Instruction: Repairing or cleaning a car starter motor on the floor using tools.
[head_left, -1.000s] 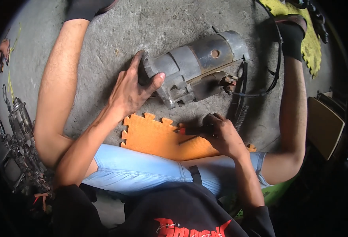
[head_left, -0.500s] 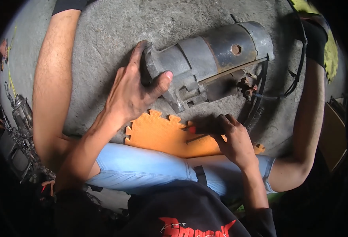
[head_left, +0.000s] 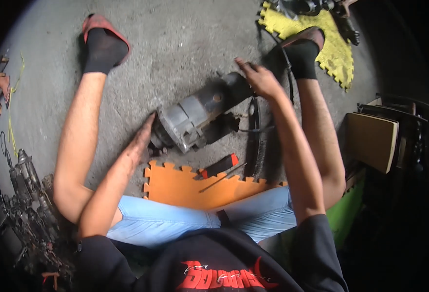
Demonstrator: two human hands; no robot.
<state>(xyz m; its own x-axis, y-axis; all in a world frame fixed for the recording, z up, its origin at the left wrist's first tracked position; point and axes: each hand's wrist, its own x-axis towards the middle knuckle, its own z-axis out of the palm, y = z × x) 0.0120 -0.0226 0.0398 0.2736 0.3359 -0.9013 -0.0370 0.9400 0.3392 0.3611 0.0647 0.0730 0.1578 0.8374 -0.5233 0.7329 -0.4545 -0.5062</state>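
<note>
A grey and black starter motor [head_left: 191, 113] lies slantwise on the concrete floor between my legs, its flanged end toward the left. At that flanged end is my left hand [head_left: 140, 142], its fingers curved around the end face and partly hidden. My right hand [head_left: 262, 80] reaches to the far right end of the motor. Its fingers are stretched out over that end, the thumb out of sight. On the near side lies a black thing with red ends [head_left: 219, 167], beside a thin metal rod [head_left: 222, 178].
An orange foam mat [head_left: 170, 187] lies in front of my thighs. At the far right is a yellow mat [head_left: 338, 63] with metal parts. Greasy parts [head_left: 29, 194] are heaped at left. A brown board [head_left: 372, 141] stands at right. Dark cable [head_left: 254, 141] runs beside the motor.
My right hand has left the black and red thing and moved to the motor's far end. My left hand has shifted lower on the flanged end. The view is wider, showing my feet.
</note>
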